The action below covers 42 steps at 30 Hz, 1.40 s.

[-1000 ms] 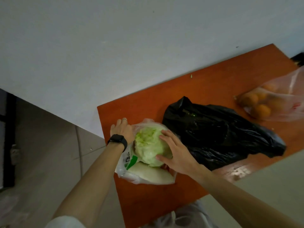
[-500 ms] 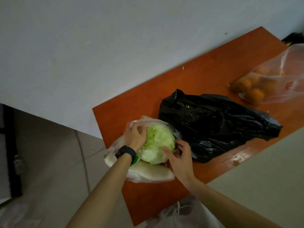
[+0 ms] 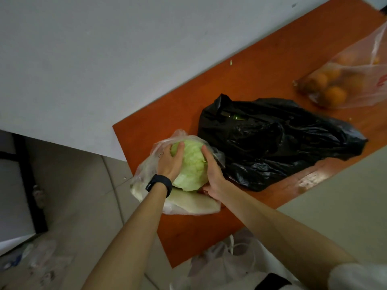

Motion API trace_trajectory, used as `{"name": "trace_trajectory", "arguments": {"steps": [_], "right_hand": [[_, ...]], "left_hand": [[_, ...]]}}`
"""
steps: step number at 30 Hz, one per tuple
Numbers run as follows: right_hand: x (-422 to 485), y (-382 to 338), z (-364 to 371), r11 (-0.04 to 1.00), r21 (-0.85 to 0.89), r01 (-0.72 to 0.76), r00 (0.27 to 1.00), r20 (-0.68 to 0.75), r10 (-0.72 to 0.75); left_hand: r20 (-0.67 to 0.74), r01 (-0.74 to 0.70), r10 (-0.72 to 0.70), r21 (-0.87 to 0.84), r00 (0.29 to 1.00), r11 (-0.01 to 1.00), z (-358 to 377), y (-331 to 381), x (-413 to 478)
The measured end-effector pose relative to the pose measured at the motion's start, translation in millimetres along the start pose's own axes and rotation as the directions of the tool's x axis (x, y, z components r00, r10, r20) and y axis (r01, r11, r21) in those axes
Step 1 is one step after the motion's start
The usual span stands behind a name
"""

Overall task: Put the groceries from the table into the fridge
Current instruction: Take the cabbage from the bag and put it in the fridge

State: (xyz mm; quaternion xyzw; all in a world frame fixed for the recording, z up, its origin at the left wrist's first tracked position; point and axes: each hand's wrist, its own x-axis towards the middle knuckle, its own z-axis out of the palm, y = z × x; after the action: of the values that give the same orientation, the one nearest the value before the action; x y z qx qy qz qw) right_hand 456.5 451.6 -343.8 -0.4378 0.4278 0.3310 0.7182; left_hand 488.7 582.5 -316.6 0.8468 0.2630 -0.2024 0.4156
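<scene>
**A:** What are the hands doing?

**B:** Both are on the cabbage (image 3: 193, 164). The left hand (image 3: 170, 162) curves over its upper left side, fingers spread on the leaves. The right hand (image 3: 211, 174) cups its right side with the palm against it and the thumb low on the near side. The head is clasped between the two palms.

**A:** Anything worn on them?

**B:** A ring (image 3: 160, 155) on a left finger and a black wristband (image 3: 159, 185) on the left wrist.

**A:** Any writing to read?

**B:** Only a red mark (image 3: 382, 80) on the bag of oranges (image 3: 356, 88), far to the right of the cabbage. The picture's edge cuts it off and it is too blurred to read.

**A:** What holds what?

**B:** The cabbage sits in the open mouth of a clear plastic bag (image 3: 146, 170), whose film bunches up behind it and to its left. A long pale vegetable (image 3: 194, 203) lies under the cabbage in the same bag; I cannot tell what kind. A crumpled black bag (image 3: 272, 143) lies just right of the cabbage, touching the clear bag. Something green and shiny (image 3: 236, 116) shows at its opening, and the rest of its contents are hidden. Well apart from the cabbage, further right, the thin see-through bag holds several oranges (image 3: 335, 95).

**A:** And where does the cabbage lie?

**B:** On the orange-brown table (image 3: 261, 65), near its left end, with the clear bag hanging slightly over that edge. A pale wall (image 3: 104, 59) stands behind the cabbage. A white bag (image 3: 226, 258) sits lower down, nearer than the cabbage and past the table's front edge. A tiled floor (image 3: 83, 195) lies to the left.
</scene>
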Motion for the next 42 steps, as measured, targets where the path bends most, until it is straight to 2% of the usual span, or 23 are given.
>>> {"name": "trace_trajectory", "arguments": {"steps": [2,4,7,10,13,15,19,24,25,28,30,33,35,37,42], "right_hand": [[54,26,-11,0.999,0.004,0.047,0.997,-0.069,-0.047],[113,47,-20,0.997,-0.068,0.019,0.976,-0.215,-0.033],[110,40,-3,1.0,-0.026,0.013,0.954,-0.298,-0.02],[61,13,15,0.998,0.025,-0.057,0.984,-0.169,0.061],[-28,-30,31,0.985,0.018,-0.171,0.985,-0.002,0.171],[-67,-45,32,0.977,-0.041,-0.208,0.977,0.028,0.209],[-90,-51,27,0.972,-0.098,-0.214,0.974,0.058,0.22],[-127,-46,20,0.977,-0.182,-0.114,0.993,-0.049,0.107],[-135,-45,18,0.98,-0.187,-0.074,0.996,-0.06,0.064],[-158,-45,7,0.97,-0.235,0.059,0.993,-0.083,-0.08],[-179,-48,-3,0.944,-0.297,0.146,0.98,-0.088,-0.179],[-209,-56,-20,0.842,-0.471,0.264,0.943,-0.059,-0.329],[-224,-61,-30,0.792,-0.526,0.31,0.914,-0.065,-0.4],[-233,-65,-41,0.775,-0.526,0.351,0.889,-0.074,-0.453],[-259,-75,-80,0.772,-0.443,0.456,0.807,-0.161,-0.569]], "left_hand": [[-0.008,0.013,-0.013,-0.027,1.0,1.0,1,1,1],[-0.013,0.009,-0.01,-0.037,1.0,0.999,1,3,1],[-0.021,0.024,-0.024,-0.035,0.999,0.999,2,7,3],[-0.017,0.035,-0.035,-0.039,0.999,0.999,-1,15,7],[0.066,-0.026,0.024,0.022,0.997,0.999,-11,28,8],[0.135,-0.085,0.076,0.057,0.988,0.995,-23,42,-2],[0.211,-0.184,0.164,0.081,0.964,0.979,-44,62,-19],[0.288,-0.171,0.126,0.139,0.949,0.975,-64,72,-37],[0.31,-0.166,0.126,0.108,0.942,0.98,-68,72,-40],[0.36,-0.009,0.031,-0.063,0.932,0.998,-80,75,-65],[0.396,0.04,0.042,-0.197,0.918,0.98,-82,76,-75],[0.431,0.046,0.101,-0.316,0.897,0.948,-78,84,-87],[0.449,0.06,0.101,-0.33,0.888,0.942,-76,99,-101],[0.457,0.049,0.122,-0.345,0.881,0.937,-72,117,-114],[0.454,-0.111,0.321,-0.43,0.831,0.896,-43,167,-151]]}}
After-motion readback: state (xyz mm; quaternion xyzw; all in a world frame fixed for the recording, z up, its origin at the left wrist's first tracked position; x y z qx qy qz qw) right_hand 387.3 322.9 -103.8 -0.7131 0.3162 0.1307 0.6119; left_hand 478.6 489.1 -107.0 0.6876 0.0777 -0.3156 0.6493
